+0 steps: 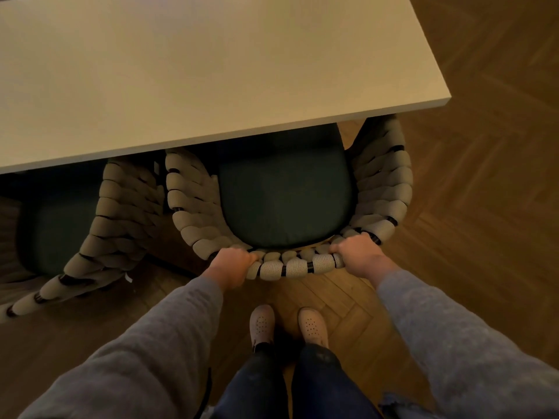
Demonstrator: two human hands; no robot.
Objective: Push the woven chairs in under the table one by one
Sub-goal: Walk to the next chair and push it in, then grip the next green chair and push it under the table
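Herringbone wood flooring [484, 207] is filling the head view, with a pale table [181, 71] stretching across the top. I am looking down at a woven chair [384, 189] whose dark green seat cushion [284, 201] is sitting partly under the table edge, its curved back rail nearest me. My left hand [231, 266] is closing its fingers around the rail on one side, and my right hand [357, 252] is wrapping the rail on the other, both gripping firmly. Grey sleeves [157, 343] are reaching forward. A second woven chair [121, 213] is standing just beside it, to the left. My light shoes [313, 326] are standing behind the chair.
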